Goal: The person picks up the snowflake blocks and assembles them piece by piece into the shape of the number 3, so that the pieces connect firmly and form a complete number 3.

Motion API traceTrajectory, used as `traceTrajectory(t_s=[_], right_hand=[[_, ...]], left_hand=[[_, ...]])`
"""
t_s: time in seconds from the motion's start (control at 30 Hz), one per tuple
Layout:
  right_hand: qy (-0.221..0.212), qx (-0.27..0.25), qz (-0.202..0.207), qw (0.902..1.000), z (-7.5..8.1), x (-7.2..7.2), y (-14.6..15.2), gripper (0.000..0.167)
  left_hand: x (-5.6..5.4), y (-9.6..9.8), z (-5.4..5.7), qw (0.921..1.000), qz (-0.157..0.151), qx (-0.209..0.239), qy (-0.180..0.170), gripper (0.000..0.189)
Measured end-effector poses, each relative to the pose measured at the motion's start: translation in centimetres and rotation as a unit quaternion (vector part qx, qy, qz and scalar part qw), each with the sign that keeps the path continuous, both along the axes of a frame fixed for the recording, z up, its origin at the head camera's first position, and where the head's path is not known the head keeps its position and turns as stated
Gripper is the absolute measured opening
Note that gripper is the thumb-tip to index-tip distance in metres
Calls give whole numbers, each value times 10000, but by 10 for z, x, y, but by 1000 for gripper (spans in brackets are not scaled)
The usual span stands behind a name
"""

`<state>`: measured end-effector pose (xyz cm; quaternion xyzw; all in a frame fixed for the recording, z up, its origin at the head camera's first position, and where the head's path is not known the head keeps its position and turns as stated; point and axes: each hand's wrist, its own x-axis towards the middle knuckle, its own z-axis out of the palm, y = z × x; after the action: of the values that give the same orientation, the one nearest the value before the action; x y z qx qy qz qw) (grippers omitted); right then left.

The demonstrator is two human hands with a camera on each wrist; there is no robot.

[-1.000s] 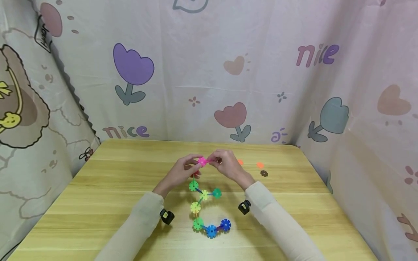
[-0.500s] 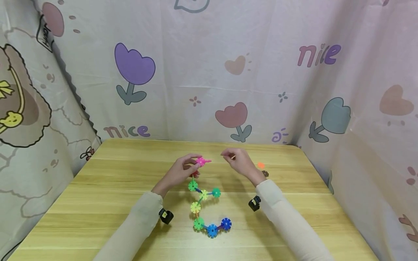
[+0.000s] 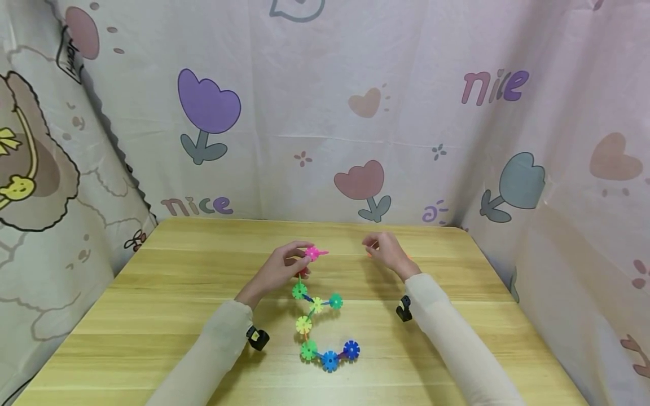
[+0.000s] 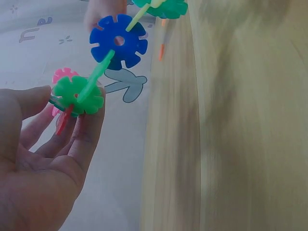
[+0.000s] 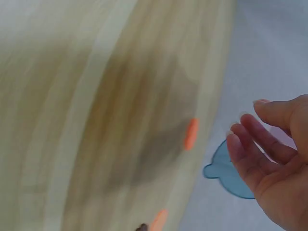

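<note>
My left hand (image 3: 276,269) pinches a linked chain of plastic snowflake discs near its far end. Beside its fingertips sits a pink snowflake disc (image 3: 312,254), with another pink one sticking out edge-on to the right. From the grip the chain runs toward me through green, yellow and blue discs (image 3: 330,361). In the left wrist view, thumb and fingers hold around a green disc (image 4: 77,95), with a dark blue disc (image 4: 118,41) linked beyond. My right hand (image 3: 388,251) hovers with loosely bent fingers, holding nothing, close to a loose orange snowflake disc (image 5: 191,134).
A second orange disc (image 5: 159,220) and a dark brown disc (image 5: 142,227) lie on the wooden table (image 3: 203,282) at the right. A printed curtain (image 3: 284,113) hangs behind the table's far edge.
My right hand has let go of the pink disc and moved right, over the loose discs. The left hand stays nearly in place with the chain.
</note>
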<state>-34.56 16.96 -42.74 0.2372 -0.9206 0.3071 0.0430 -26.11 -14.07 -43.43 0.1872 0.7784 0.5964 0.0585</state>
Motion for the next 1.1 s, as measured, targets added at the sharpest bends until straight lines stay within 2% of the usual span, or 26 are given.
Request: traceTrajectory(t_s=[0.17, 0.43, 0.73, 1.1], right_hand=[[-310, 373, -200, 9986, -13, -6, 4, 20], [-297, 938, -313, 9947, -26, -13, 8, 26], [-398, 977, -411, 9936, -31, -17, 7, 27], [-529, 1047, -509, 9918, -27, -14, 10, 15]], left_hand=[[1, 1, 1, 10000, 18, -21, 9, 42], [2, 0, 2, 10000, -18, 11, -79, 41], [1, 0, 3, 10000, -67, 42, -32, 43], [2, 0, 2, 9999, -91, 44, 32, 39]])
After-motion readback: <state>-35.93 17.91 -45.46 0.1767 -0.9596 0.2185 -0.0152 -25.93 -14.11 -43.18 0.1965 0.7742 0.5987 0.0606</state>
